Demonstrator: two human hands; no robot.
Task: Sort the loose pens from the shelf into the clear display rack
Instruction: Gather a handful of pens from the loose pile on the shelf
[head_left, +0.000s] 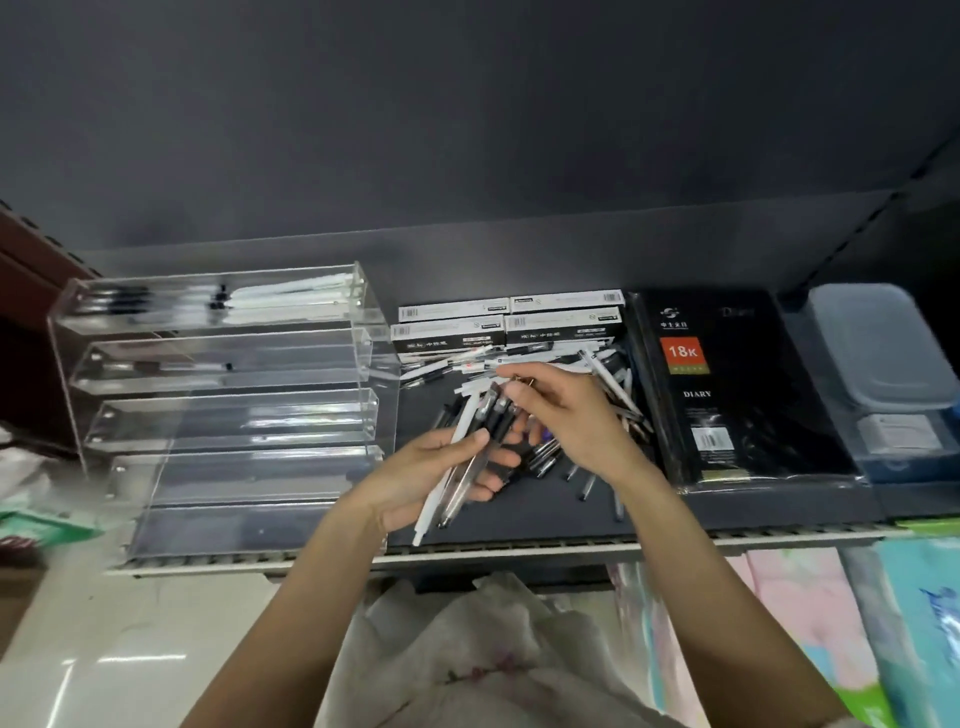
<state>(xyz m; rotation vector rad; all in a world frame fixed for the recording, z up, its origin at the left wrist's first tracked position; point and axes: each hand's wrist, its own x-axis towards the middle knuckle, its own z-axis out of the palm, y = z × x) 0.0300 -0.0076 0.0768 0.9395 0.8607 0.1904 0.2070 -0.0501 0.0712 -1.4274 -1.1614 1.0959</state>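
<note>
A stationery shop, seen at one of its dark display shelves.

The shelf has a ribbed price-strip edge along its front. At its left end stands a clear display rack of stepped tiers; at the back edge lie barcoded pen boxes, with loose pens before them; to the right a wrapped diary marked "18K" carries a barcode label.

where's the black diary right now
In the head view the black diary lies flat on the shelf, right of centre, between the pile of loose pens on its left and a clear plastic box on its right.
</note>
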